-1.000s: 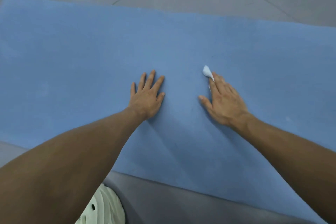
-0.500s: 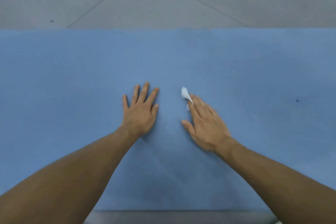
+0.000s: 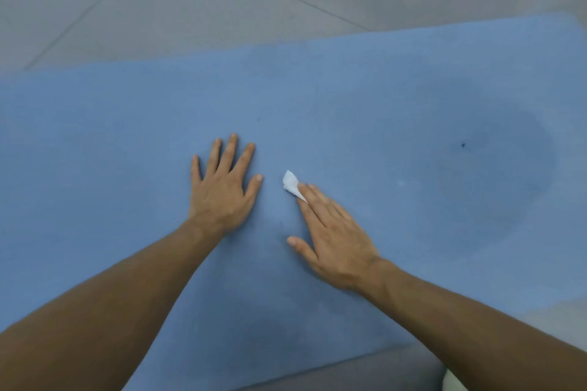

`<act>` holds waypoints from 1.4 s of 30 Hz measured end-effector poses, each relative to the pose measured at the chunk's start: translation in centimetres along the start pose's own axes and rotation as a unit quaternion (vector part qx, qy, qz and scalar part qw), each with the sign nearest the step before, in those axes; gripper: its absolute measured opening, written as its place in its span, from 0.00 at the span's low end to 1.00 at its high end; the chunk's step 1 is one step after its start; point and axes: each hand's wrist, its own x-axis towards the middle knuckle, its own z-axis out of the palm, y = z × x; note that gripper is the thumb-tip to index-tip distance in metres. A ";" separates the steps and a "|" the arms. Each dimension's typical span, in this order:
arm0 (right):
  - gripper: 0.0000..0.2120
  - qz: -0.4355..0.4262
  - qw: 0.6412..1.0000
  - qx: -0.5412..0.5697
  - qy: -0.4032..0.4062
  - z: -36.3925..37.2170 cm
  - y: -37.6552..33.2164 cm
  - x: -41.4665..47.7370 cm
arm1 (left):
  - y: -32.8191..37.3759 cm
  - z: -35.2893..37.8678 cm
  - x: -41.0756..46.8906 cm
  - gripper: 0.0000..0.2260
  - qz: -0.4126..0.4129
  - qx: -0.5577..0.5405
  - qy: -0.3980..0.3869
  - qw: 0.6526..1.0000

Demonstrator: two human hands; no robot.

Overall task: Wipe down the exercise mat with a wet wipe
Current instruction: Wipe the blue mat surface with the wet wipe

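A blue exercise mat (image 3: 111, 143) lies across the floor and fills most of the view. My left hand (image 3: 222, 190) rests flat on it with the fingers spread. My right hand (image 3: 330, 238) lies flat just to the right, its straight fingers pressing a small white wet wipe (image 3: 290, 184) onto the mat. Only a corner of the wipe shows beyond the fingertips; the rest is hidden under the hand. A darker damp patch (image 3: 482, 168) marks the mat to the right of my right hand.
Grey tiled floor (image 3: 190, 3) lies beyond the mat's far edge and along the near edge at the bottom. The mat's right end shows at the upper right. A pale object (image 3: 451, 381) peeks in at the bottom right.
The view has swung so the mat now tilts up to the right and its damp patch has come into sight. Both hands stay flat on the mat, side by side, the right one still on the wipe.
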 end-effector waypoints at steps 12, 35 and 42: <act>0.37 0.262 0.962 0.027 0.069 -2.2 9.5 -1.9 | 5.7 1.5 1.8 0.29 0.083 0.005 -0.010 0.996; 0.39 0.271 0.954 0.076 0.102 -1.2 8.6 -3.3 | 8.2 1.9 4.6 0.30 0.100 0.024 0.000 0.995; 0.39 0.144 0.987 0.031 0.058 0.5 4.8 -4.0 | 12.1 1.3 9.0 0.30 0.132 0.030 -0.046 0.990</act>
